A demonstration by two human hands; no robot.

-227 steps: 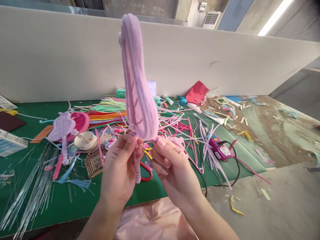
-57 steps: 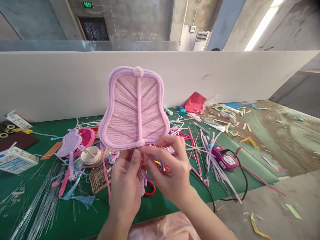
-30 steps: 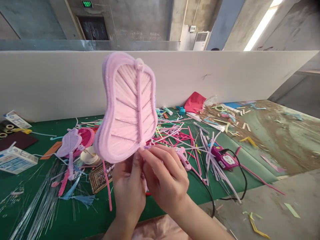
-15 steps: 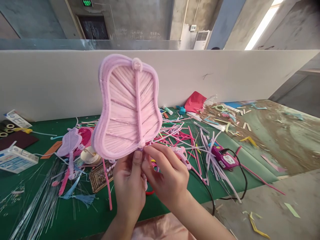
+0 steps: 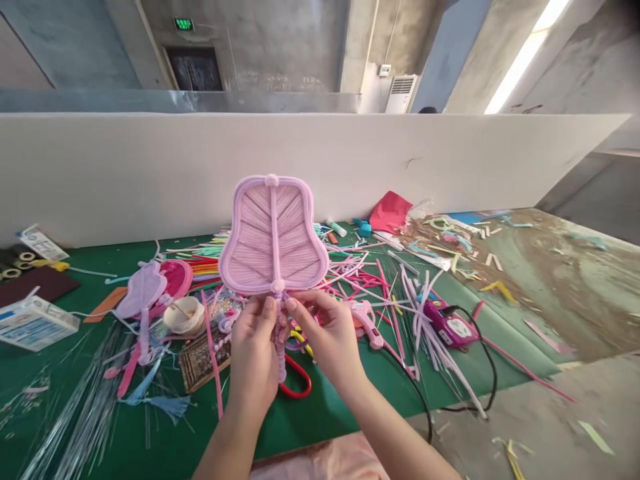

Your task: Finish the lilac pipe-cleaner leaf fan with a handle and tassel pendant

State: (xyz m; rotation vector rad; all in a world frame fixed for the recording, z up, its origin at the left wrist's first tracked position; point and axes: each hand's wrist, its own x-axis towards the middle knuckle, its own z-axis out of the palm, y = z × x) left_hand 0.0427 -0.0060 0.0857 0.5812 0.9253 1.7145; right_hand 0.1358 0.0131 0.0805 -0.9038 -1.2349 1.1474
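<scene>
A lilac fan made of pipe cleaners (image 5: pixel 274 237) stands upright in front of me, its ribbed face turned toward me. My left hand (image 5: pixel 255 357) is closed round the fan's wrapped handle just under the blade. My right hand (image 5: pixel 327 333) pinches the base of the blade beside the left thumb, fingers curled. Both hands hover above a green mat (image 5: pixel 320 413).
Loose pipe cleaners (image 5: pixel 370 280) in many colours litter the mat. A pink glue gun (image 5: pixel 365 319), a purple device with a black cable (image 5: pixel 450 327), red-handled scissors (image 5: pixel 296 387), a second lilac fan over a pink one (image 5: pixel 145 290), silver tinsel strands (image 5: pixel 65 400) and a white partition (image 5: pixel 125 167) are in view.
The fan has swung from tilted to square-on and sits lower and farther from me. Both hands have kept their hold at its base.
</scene>
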